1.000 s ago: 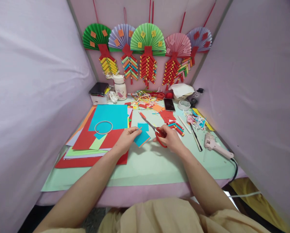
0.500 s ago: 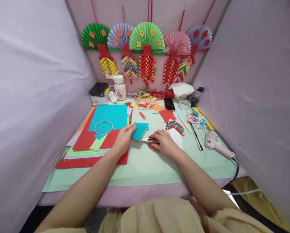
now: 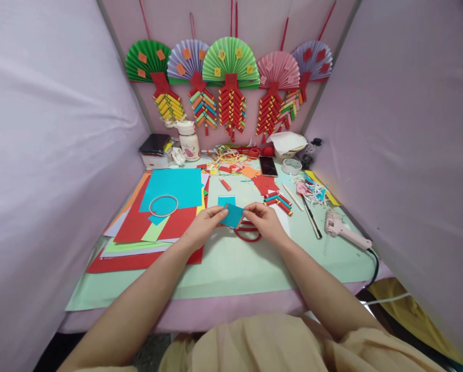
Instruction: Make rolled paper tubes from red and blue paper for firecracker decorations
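Between my two hands is a small blue piece of paper (image 3: pixel 232 215) with narrow orange strips along its edges. My left hand (image 3: pixel 207 223) pinches its left side between thumb and fingers. At its right edge my right hand (image 3: pixel 265 221) pinches it too. Just below the paper, red-handled scissors (image 3: pixel 248 236) lie on the table, their blades mostly hidden under the paper and hands. Another blue paper piece (image 3: pixel 226 200) lies flat right behind the held one. To the right of it is a group of rolled red and blue paper tubes (image 3: pixel 278 201).
Coloured paper sheets (image 3: pixel 173 188) with a ring (image 3: pixel 164 205) on top are stacked at left. A glue gun (image 3: pixel 345 231), a pen (image 3: pixel 312 219) and paper scraps lie at right. A phone (image 3: pixel 268 166), tape roll (image 3: pixel 292 166) and bottle (image 3: pixel 188 142) stand farther back, below hanging paper fans (image 3: pixel 231 59).
My right hand has let go of the scissors, which now lie on the table, and has taken hold of the blue paper's right edge. The paper has shifted slightly right and turned.
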A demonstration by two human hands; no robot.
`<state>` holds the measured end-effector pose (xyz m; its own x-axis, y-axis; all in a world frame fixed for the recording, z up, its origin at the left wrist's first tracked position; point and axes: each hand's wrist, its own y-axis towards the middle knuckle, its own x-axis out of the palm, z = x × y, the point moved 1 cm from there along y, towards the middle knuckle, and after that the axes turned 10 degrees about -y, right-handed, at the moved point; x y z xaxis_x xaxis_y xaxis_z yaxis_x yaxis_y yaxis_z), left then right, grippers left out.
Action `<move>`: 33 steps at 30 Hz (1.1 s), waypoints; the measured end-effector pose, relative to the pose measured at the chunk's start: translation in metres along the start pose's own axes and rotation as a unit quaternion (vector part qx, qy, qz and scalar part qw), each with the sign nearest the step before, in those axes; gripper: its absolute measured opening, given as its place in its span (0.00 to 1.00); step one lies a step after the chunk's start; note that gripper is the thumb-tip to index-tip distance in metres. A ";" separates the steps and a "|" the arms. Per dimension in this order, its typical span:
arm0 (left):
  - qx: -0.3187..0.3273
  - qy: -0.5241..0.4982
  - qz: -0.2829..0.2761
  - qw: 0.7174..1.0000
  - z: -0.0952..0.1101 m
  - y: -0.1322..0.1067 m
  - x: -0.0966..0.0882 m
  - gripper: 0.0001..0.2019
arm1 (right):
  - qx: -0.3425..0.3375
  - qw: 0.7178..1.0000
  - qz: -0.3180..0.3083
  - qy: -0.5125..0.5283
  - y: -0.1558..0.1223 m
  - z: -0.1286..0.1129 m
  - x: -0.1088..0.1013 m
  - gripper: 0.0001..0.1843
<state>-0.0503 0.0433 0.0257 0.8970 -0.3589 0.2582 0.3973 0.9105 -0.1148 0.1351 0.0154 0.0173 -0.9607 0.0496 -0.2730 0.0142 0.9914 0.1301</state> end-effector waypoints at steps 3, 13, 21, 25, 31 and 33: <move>0.011 -0.005 0.017 1.000 0.000 0.002 -0.002 0.18 | 0.023 0.999 0.022 0.002 0.003 0.002 -0.005 0.13; 0.041 0.042 0.065 0.996 0.006 0.001 -0.002 0.17 | -0.001 0.999 0.015 -0.030 0.004 0.004 -0.005 0.12; 0.127 0.002 0.212 0.969 0.006 0.009 -0.017 0.15 | -0.103 0.947 -0.063 -0.298 0.002 0.006 -0.021 0.13; 0.150 -0.072 0.276 0.947 0.012 0.012 -0.022 0.18 | -0.114 0.879 -0.139 -0.442 0.001 0.010 -0.028 0.14; 0.163 -0.146 0.255 0.942 0.014 0.010 -0.017 0.17 | -0.139 0.866 -0.144 -0.458 -0.001 0.006 -0.031 0.08; 0.183 -0.163 0.261 0.934 0.014 0.011 -0.017 0.17 | -0.129 0.875 -0.099 -0.455 0.004 0.004 -0.035 0.09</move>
<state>-0.0644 0.0619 0.0334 0.8200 0.1802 0.5433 -0.2234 0.9746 0.0140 0.1700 0.0177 0.0237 -0.3165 0.0720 -0.9458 -0.3039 0.9369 0.1730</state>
